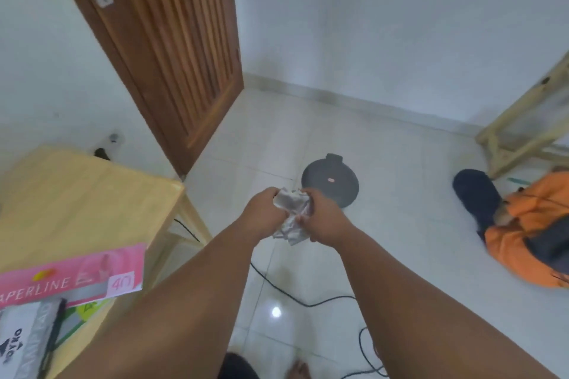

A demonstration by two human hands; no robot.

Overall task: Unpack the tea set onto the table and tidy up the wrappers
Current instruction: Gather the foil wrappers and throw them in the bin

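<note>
A crumpled grey-white paper wrapper (292,214) is held out in front of me over the tiled floor. My left hand (264,215) grips its left side and my right hand (324,218) grips its right side, both arms stretched forward. A corner of the paper hangs down between the hands. The wooden table (77,200) stands at the left, away from my hands. No tea set piece shows in this view.
On the table's near end lie a pink paper pack (72,278) and a grey packet (24,338). A dark round fan base (331,180) sits on the floor beyond my hands, with a black cable (292,295) trailing. A person in orange (532,237) sits right, by a wooden frame (523,129). A brown door (172,49) stands ahead.
</note>
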